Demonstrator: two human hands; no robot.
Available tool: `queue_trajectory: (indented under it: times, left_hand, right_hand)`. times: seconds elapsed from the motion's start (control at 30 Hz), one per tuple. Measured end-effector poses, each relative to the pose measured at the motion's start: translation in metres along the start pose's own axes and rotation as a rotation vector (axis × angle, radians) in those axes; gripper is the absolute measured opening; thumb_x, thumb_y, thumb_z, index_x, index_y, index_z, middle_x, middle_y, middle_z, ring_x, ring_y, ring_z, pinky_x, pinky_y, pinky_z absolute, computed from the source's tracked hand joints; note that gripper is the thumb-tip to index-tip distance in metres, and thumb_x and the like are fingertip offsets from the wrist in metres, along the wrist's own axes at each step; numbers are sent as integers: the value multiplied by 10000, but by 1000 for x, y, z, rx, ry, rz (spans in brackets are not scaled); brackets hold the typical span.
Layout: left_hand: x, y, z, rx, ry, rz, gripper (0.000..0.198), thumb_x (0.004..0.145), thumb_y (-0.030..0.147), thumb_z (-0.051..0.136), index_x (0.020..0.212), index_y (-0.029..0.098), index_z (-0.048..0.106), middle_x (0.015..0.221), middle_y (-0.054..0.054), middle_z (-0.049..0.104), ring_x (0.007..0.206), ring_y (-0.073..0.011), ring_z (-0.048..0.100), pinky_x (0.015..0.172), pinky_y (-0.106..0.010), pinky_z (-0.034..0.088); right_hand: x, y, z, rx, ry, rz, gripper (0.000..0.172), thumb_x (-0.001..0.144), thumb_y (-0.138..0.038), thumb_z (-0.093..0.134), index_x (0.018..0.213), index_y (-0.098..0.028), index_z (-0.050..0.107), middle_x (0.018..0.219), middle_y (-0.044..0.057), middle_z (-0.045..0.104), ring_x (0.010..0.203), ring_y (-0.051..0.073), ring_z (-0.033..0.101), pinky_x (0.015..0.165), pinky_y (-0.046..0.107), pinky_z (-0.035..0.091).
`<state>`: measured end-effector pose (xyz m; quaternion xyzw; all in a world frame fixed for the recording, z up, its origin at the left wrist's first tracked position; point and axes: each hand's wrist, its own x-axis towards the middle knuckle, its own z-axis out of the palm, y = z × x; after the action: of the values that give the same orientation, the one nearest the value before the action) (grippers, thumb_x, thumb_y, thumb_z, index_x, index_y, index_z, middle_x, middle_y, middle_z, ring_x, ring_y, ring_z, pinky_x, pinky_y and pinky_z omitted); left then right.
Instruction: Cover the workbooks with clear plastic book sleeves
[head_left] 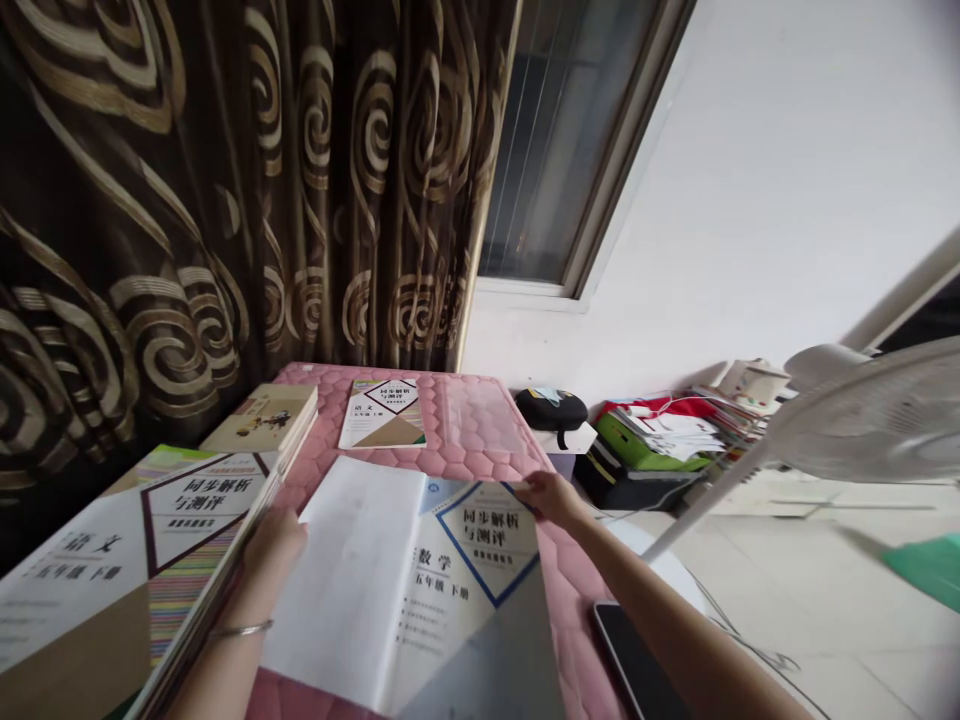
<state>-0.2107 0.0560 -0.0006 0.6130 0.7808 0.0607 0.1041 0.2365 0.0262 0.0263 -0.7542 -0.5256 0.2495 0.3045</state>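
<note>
A workbook [480, 590] with a blue diamond on its cover lies on the pink quilted surface. A blank white sheet [341, 570] spreads from its left side. My right hand [551, 498] pinches the workbook's upper right corner. At the sheet's left edge is my left hand [276, 545], its fingers curled against the paper and partly hidden; a metal bangle [240, 630] circles that wrist. Close by on the left, under the left forearm, a stack of books is topped by a workbook [97, 560] with a dark red diamond.
Another workbook [384, 413] and a clear plastic sheet [484, 415] lie farther back on the pink surface [442, 462]. A phone [637, 660] rests near my right forearm. Beyond stand a black case [551, 410], piled papers [675, 435] and a white fan [877, 415]. A patterned curtain [322, 180] hangs behind.
</note>
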Motion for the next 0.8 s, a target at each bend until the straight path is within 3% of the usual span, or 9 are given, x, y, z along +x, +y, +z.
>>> queue_trajectory:
  times: [0.17,0.33,0.5,0.63,0.7,0.8]
  left_hand:
    - [-10,-8,4,6,45,-63,380,890,255,432,1104,48,668,1141,-238,690,1070,-307,657,845,-357,479]
    - [-13,-8,7,-4,53,-58,367,920,245,398,1107,48,644,1160,-240,675,1042,-299,664,822,-360,487]
    - [-14,-10,10,-18,57,-18,352,936,244,382,1090,57,638,1148,-235,670,1030,-293,664,814,-363,492]
    - [-13,-10,7,-30,37,-22,352,926,249,405,1084,28,629,1126,-265,672,1024,-315,666,810,-375,486]
    - [-13,-10,5,-40,28,-20,349,919,249,416,1063,18,635,1110,-278,675,1038,-328,661,823,-377,479]
    - [-11,-10,-1,-61,21,-13,310,901,236,433,996,42,656,1069,-268,692,1026,-338,663,825,-382,472]
  right_hand:
    - [62,-41,32,-82,67,-52,156,743,-228,723,886,-184,677,790,33,719,677,148,644,555,201,418]
    - [73,-37,57,-119,111,-11,250,817,-192,658,1061,-141,647,927,94,735,788,171,662,638,226,433]
    - [65,-31,64,-151,150,12,364,865,-194,611,1212,-91,567,1021,158,716,900,216,669,752,282,471]
    - [43,-49,76,-192,224,-58,467,842,-109,565,1307,-79,528,1325,241,563,1236,317,530,1002,418,404]
    - [22,-63,98,-183,226,-139,503,838,-115,556,1339,-96,525,1438,222,468,1333,317,440,1082,425,350]
    - [-19,-81,151,-122,152,-265,471,887,-250,539,1338,-115,552,1411,166,521,1316,258,482,1106,361,368]
